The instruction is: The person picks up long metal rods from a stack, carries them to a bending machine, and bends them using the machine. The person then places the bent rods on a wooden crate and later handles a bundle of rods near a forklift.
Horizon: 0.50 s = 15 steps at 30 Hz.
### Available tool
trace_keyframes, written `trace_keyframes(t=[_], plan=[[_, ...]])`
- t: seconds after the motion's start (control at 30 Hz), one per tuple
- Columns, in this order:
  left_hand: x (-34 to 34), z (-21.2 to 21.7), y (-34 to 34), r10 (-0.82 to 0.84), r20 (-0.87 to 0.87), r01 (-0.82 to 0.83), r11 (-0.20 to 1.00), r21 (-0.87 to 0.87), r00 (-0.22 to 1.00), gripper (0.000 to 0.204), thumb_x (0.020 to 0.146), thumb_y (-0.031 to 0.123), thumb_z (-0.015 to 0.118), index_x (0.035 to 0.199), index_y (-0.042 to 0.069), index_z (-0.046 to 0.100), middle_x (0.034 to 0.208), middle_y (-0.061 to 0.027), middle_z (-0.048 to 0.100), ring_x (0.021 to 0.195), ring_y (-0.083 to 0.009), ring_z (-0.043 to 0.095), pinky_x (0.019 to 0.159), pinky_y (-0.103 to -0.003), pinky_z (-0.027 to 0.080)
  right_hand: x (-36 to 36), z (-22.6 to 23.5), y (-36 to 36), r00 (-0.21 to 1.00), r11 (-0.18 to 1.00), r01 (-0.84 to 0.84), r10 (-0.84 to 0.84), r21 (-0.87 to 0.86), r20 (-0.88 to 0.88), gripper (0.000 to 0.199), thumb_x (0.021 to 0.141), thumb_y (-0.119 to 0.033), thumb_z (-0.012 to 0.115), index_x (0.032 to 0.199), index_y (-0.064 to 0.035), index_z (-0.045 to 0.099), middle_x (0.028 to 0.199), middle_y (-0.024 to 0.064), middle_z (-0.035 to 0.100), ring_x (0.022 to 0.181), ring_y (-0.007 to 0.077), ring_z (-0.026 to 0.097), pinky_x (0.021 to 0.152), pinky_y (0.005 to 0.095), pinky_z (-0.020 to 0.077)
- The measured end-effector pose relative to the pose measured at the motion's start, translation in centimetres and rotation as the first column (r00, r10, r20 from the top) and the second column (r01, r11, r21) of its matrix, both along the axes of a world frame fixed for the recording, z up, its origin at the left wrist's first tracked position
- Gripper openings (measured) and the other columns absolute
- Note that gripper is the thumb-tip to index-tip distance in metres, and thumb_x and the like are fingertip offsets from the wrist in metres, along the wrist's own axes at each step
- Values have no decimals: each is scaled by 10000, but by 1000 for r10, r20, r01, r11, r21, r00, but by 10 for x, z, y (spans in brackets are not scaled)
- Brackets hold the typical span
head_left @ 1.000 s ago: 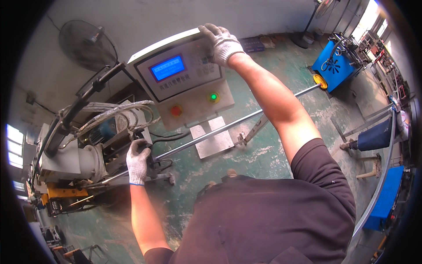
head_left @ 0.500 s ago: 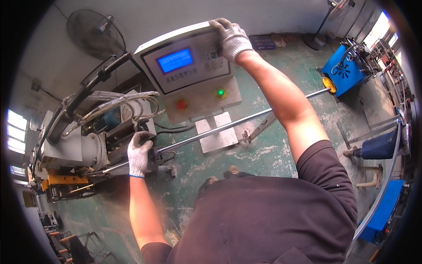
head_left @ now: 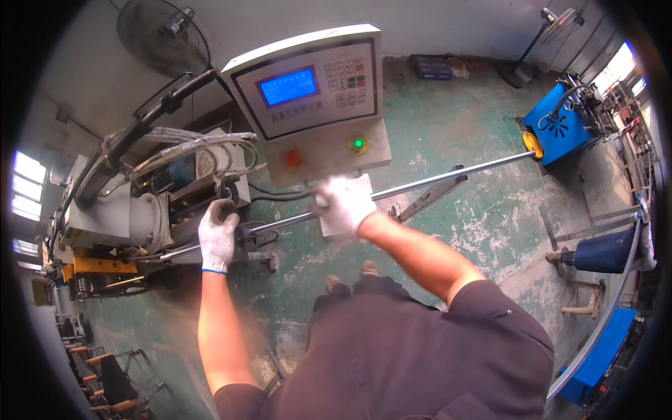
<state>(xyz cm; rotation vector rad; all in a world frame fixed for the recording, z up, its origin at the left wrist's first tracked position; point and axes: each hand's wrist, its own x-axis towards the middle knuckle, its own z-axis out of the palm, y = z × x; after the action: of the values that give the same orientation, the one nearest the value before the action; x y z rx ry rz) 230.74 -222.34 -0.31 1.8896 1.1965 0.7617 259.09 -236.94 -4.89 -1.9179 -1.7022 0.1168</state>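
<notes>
Matt knitted cloth covers my hands; dull, soft-looking cloth makes my shirt. Nearer me than the panel, with its smooth plastic-looking face, lies a glossy, smooth metal rod. Right of the panel, the blue box looks like smooth painted metal; the floor there has rough, flaking paint.

Control panel beyond the long bar, machine at the bar's left end, cabinet near its right.

light: bright, window far left of control panel, another window glaring far right of it | screen on panel glows blue | blur: right hand below panel smeared, washed out | lens: fisheye bend, dark rim around panel
</notes>
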Motion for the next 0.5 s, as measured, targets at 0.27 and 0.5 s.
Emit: trace_keyframes(t=[0.27,0.5], plan=[[-15,-15,-28,221,219,-273,930,246,950,249,923,93,714,1151,-8,712,1094,-164,732,999,-269,717,926,-354,551,-34,-32,-1,951,977,-171,131,124,279,340,783,-425,781,880,-130,643,792,100,658,798,312,667,702,464,510],[-90,-23,-120,-50,-114,108,806,582,992,399,776,32,726,1172,52,683,1050,-167,694,897,-386,654,790,-472,547,-30,-59,-1,867,945,-66,-105,321,487,412,735,-458,845,952,-142,695,873,78,683,853,300,656,774,462,468]])
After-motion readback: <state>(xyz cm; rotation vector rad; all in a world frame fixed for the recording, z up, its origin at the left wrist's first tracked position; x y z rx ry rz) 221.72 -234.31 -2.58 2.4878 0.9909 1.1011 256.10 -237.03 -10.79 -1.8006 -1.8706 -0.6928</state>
